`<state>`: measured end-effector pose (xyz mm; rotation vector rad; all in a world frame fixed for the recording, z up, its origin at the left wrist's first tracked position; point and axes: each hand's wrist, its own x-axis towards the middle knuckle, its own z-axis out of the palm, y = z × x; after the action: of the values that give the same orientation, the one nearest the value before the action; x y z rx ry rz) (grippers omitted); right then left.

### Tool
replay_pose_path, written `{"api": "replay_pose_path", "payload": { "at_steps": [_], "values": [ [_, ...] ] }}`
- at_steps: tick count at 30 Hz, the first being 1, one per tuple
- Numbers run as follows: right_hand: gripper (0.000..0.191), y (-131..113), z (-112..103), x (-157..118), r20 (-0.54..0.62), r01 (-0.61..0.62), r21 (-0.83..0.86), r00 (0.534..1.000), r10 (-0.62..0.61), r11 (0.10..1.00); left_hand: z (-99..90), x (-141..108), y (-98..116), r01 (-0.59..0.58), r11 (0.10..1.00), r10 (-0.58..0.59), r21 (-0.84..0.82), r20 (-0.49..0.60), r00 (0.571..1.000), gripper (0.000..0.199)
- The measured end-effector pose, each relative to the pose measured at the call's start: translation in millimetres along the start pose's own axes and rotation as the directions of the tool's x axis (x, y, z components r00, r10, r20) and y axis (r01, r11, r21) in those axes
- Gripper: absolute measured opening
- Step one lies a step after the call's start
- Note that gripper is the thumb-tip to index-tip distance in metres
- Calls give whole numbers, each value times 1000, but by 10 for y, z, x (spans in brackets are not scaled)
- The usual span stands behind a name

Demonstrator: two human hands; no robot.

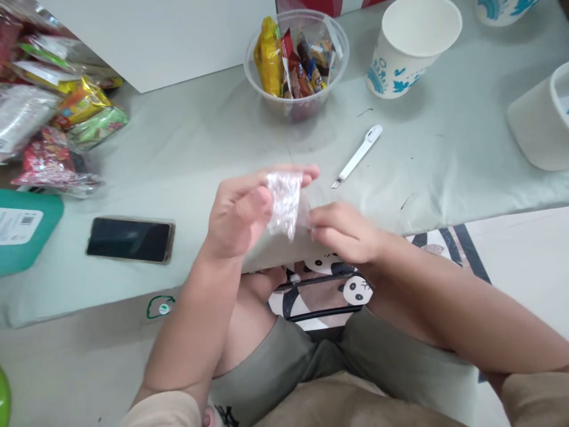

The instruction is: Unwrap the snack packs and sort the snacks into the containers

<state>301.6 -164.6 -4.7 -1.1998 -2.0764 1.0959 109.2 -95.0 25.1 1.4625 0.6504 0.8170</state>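
A crinkled, clear, shiny piece of plastic (285, 201) is held above the front edge of the table. My left hand (240, 213) grips it between the thumb and the fingers. From the right, my right hand (342, 231) pinches a thin see-through edge of the same plastic. Whether anything lies inside it I cannot tell. A white utility knife (358, 155) lies on the cloth just beyond my right hand, its blade tip pointing towards me. Farther back stands a clear plastic bowl (293, 98) with several wrapped snacks in it.
On the grey-green tablecloth (186, 148) lie a phone (130, 239), a teal object with a label (26, 231) and a pile of packaged snacks (57, 112) at left. Paper cups (406, 53) and a white container (540, 121) stand at right. A white panel (169, 41) is behind.
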Motion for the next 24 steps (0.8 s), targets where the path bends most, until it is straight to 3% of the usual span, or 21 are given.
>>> {"api": "replay_pose_path", "payload": {
  "at_steps": [2,6,10,14,16,19,22,24],
  "values": [
    [29,-54,106,8,90,77,29,993,-79,997,-47,60,-113,53,998,-51,29,-72,996,44],
    [36,-107,130,-5,48,110,54,992,-113,992,-139,107,-324,111,977,-128,180,84,988,28],
    [30,-97,-53,-44,-86,11,14,996,-9,1000,-167,92,-362,87,923,-165,374,180,970,25],
    [37,-15,-173,-57,-228,-159,-23,962,150,987,-153,94,-348,31,875,-132,484,176,975,36],
    [42,38,-167,-41,-262,-213,-65,946,189,975,-144,92,-355,-4,890,-76,457,156,985,38],
    [37,81,-100,-1,-196,-201,-106,964,177,974,-117,80,-376,-44,948,-4,314,150,989,50],
    [33,61,-16,36,-123,-160,-33,980,155,987,-64,75,-397,-15,991,-15,136,216,976,50],
    [38,36,21,51,-85,-164,61,982,169,985,-25,81,-415,-9,992,-20,122,235,972,43]
  ]
}}
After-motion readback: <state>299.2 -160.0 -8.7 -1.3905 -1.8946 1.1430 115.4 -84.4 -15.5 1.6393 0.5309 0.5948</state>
